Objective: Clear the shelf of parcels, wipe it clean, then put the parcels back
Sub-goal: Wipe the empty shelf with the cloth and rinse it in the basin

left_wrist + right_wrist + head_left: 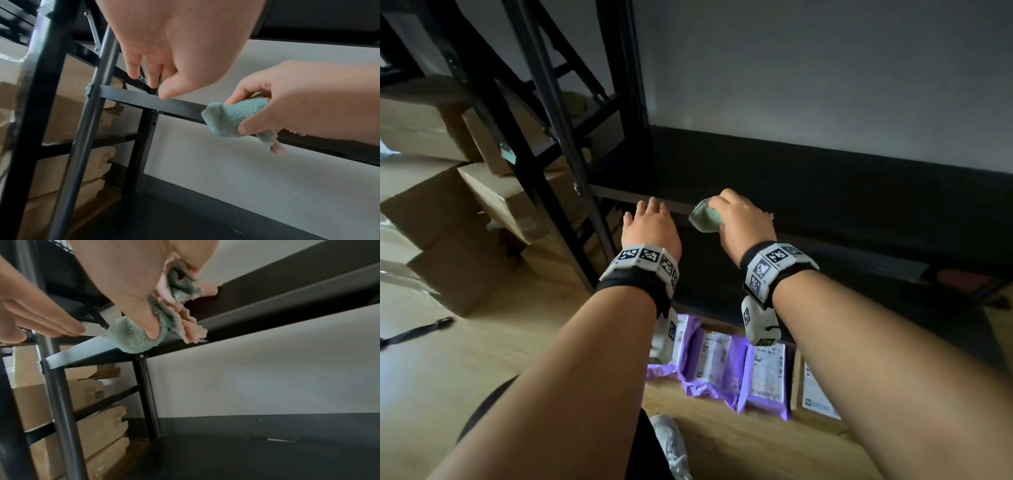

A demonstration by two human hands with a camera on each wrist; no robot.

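Note:
The black shelf board [774, 185] carries no parcels. My right hand [739, 219] grips a bunched green and pink cloth [703, 216] against the shelf's front rail [180, 107]. In the right wrist view the cloth [131, 339] sits on the rail [82, 352] with my thumb pressed into it. My left hand [650, 222] is open, its fingers [164, 94] resting on the rail left of the cloth. Purple parcels [763, 377] with white labels lie in a row on the floor below my wrists.
Black uprights [565, 137] of the rack stand at the left. Brown cardboard boxes [448, 205] are stacked behind and beside them. A lower dark shelf [246, 456] lies beneath. A white wall [825, 68] backs the rack. My grey shoe [671, 445] is on the wooden floor.

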